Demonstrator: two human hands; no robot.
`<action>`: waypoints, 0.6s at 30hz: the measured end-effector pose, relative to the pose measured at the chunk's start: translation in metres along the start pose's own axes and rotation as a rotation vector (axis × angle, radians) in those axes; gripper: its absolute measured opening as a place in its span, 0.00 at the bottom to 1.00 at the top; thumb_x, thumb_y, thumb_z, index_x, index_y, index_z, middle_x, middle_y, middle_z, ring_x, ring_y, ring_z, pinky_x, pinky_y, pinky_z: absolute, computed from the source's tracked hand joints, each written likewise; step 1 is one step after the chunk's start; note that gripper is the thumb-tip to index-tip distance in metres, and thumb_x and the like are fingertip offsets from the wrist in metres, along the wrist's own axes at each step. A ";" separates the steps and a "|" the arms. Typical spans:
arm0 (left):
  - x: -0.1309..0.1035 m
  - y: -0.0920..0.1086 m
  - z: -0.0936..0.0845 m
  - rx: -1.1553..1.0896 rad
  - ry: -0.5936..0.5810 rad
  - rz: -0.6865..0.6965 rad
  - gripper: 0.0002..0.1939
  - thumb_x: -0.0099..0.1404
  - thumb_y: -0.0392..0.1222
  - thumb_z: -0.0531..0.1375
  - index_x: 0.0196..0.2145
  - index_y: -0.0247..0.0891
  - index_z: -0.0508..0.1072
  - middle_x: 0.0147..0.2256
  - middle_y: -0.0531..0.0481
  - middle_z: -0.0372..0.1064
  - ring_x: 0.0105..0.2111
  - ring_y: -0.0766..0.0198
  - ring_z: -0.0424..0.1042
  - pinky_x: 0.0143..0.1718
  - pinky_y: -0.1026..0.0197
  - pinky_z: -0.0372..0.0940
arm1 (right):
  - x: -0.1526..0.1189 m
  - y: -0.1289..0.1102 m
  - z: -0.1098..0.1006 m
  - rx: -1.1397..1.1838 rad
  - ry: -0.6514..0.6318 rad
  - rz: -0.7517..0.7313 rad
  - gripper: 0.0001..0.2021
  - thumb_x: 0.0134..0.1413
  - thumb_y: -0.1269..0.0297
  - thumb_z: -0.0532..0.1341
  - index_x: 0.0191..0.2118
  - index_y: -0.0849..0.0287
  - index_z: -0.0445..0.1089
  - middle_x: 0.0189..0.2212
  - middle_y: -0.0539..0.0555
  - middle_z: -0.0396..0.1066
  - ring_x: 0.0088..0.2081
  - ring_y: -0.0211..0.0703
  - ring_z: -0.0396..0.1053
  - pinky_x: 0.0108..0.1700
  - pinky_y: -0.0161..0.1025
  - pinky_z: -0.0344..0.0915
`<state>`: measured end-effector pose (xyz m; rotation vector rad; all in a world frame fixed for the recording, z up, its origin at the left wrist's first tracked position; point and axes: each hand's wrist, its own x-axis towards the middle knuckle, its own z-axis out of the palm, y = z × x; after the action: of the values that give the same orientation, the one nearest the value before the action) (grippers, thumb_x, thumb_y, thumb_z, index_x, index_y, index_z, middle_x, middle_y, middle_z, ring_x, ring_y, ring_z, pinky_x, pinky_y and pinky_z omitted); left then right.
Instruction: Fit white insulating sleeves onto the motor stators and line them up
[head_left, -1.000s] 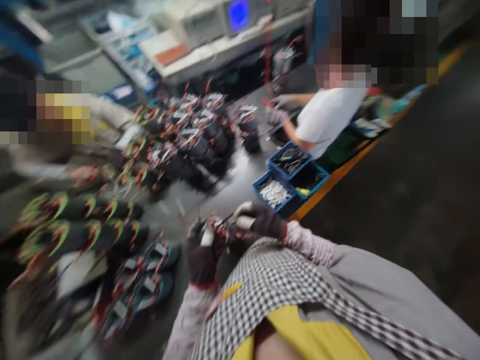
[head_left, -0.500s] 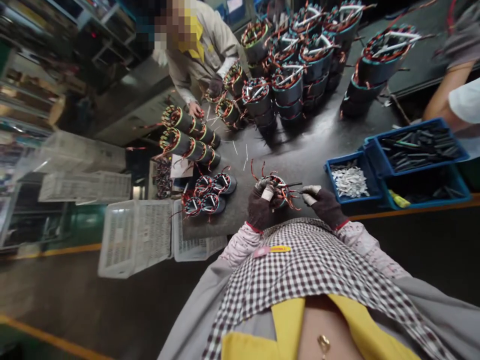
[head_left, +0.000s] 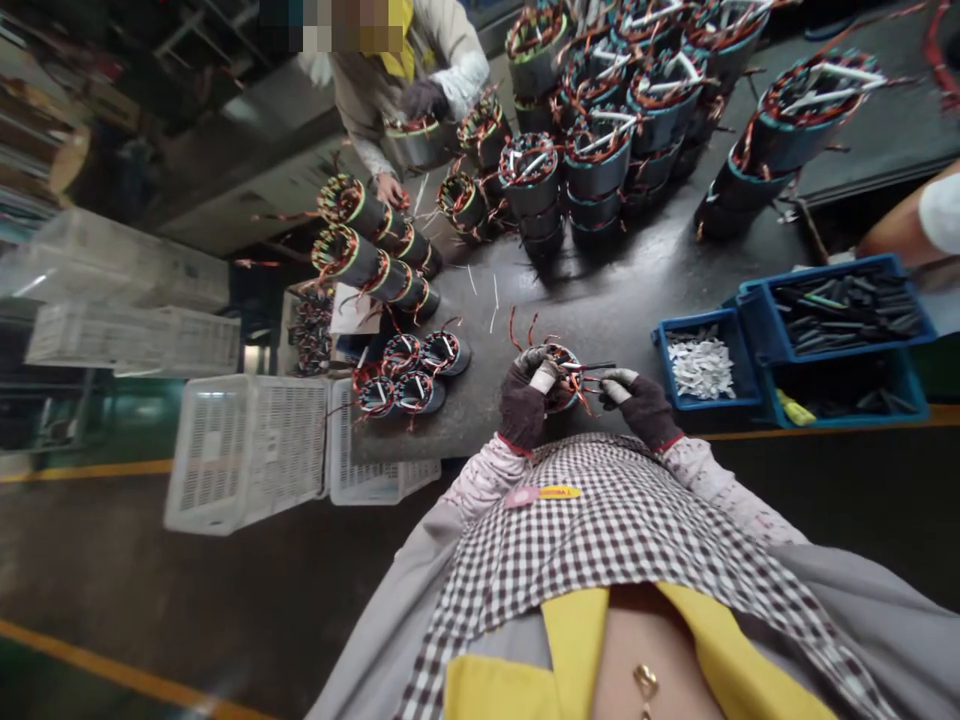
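Note:
A small motor stator [head_left: 564, 398] with orange and red wire leads stands on the table close to my apron. My left hand [head_left: 528, 396], in a dark glove with pale fingertips, is closed on lead wires at its upper left rim. On the other side, my right hand [head_left: 637, 402], gloved the same way, pinches the end of a wire lead pointing right. A dark sleeve [head_left: 598, 366] covers another lead just above it. The fingers partly hide the winding. Several finished-looking small stators [head_left: 415, 391] stand to the left.
Blue bins at right hold white pieces [head_left: 701, 368] and black sleeves [head_left: 847, 310]; a lower bin [head_left: 847, 392] has a yellow item. Stacked larger stators [head_left: 596, 185] fill the far side. A co-worker's hand [head_left: 390, 190] is beyond. White crates [head_left: 247, 450] stand left.
The view has shifted slightly. My right hand has come a little closer to the stator, still pinching the lead. Across the table, the co-worker's gloved hand has raised a larger stator.

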<state>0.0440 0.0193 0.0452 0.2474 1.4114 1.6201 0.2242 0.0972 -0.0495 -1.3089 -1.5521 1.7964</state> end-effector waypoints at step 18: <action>-0.027 0.012 0.026 0.154 -0.137 0.082 0.23 0.51 0.56 0.80 0.34 0.37 0.79 0.32 0.50 0.78 0.29 0.66 0.74 0.32 0.62 0.72 | -0.024 -0.090 -0.009 0.034 -0.030 -0.370 0.21 0.62 0.43 0.67 0.51 0.53 0.77 0.39 0.54 0.78 0.40 0.45 0.77 0.47 0.44 0.76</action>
<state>0.0699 0.0182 0.0745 0.5028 1.4368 1.5308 0.2206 0.1080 0.0437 -0.9088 -1.6456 1.6053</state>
